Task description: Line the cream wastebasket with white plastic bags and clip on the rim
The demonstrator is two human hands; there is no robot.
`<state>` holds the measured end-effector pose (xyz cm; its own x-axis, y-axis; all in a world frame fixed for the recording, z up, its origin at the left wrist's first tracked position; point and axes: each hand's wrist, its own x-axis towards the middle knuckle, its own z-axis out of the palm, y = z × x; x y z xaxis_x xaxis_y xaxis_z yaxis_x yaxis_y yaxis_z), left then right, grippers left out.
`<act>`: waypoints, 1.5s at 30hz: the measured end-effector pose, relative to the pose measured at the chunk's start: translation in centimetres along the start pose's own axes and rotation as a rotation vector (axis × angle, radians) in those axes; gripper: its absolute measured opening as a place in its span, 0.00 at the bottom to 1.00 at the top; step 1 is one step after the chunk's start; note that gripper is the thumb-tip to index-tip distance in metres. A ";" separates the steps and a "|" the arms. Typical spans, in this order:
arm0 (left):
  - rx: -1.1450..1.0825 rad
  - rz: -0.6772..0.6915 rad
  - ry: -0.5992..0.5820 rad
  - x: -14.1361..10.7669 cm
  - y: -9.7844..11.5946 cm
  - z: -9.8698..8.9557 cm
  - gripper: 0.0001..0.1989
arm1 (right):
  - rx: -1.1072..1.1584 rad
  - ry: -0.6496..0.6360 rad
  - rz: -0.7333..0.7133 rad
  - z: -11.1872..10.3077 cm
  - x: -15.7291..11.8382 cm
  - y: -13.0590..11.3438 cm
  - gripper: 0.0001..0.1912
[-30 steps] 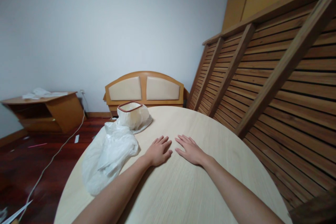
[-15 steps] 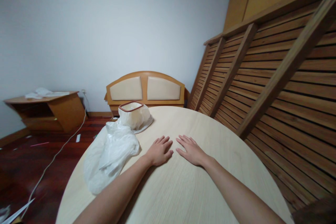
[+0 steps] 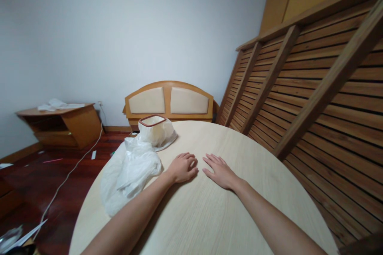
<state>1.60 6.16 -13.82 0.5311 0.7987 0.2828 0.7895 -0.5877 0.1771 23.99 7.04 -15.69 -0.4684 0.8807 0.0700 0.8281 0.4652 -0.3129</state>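
My left hand [image 3: 183,168] rests palm down on the round wooden table [image 3: 191,223], its fingers slightly bent and apart, with nothing in it. To its right my right hand [image 3: 220,170] lies flat on the same tabletop, fingers stretched out and holding nothing. A gap of bare wood separates the two hands. Left of my left hand spreads a crumpled white plastic bag [image 3: 131,171], partly hidden behind my left forearm. Beyond it, near the far edge, stands a cream squarish container [image 3: 154,130] with a brown rim, white plastic bunched around its sides.
A headboard [image 3: 146,101] with two cream panels stands against the wall behind the table. Wooden slatted frames [image 3: 314,103] lean on the right. On the left are a low wooden cabinet [image 3: 83,125] and a white cable [image 3: 70,177] across the dark red floor.
The view has turned slightly to the left, so things appear shifted right. My left hand's fingers have curled a little more. The right hand looks almost the same.
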 end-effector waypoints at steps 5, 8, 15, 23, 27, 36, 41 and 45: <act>0.107 -0.142 0.165 2.1 -2.1 -3.9 0.17 | -0.002 0.004 -0.003 0.0 0.0 0.2 0.35; 0.176 -0.233 0.240 3.3 -4.5 -7.0 0.16 | 0.003 0.003 0.003 0.0 0.0 0.3 0.35; 0.332 -0.530 0.409 3.3 -9.8 -11.5 0.18 | 0.025 0.010 -0.001 -0.3 -0.2 0.3 0.34; 0.296 -0.639 0.467 1.7 -12.9 -10.4 0.15 | 0.038 0.036 -0.008 -0.1 -0.1 0.4 0.33; 0.258 -0.579 0.507 1.9 -13.3 -9.8 0.15 | 0.042 0.041 -0.012 0.0 0.0 0.6 0.33; 0.159 -0.386 0.541 3.7 -8.6 -7.7 0.13 | 0.032 0.037 -0.022 -0.2 -0.2 0.3 0.34; 0.112 -0.270 0.530 3.9 -4.4 -6.9 0.10 | 0.074 0.043 -0.106 -1.8 -1.0 0.5 0.29; 0.082 -0.172 0.500 3.5 -1.9 -6.9 0.09 | 0.093 0.204 -0.119 -3.7 -1.7 0.6 0.17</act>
<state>-0.15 9.23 -6.67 0.1961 0.7117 0.6745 0.8843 -0.4256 0.1920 26.45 6.21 -12.47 -0.4814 0.8242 0.2982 0.7344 0.5650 -0.3760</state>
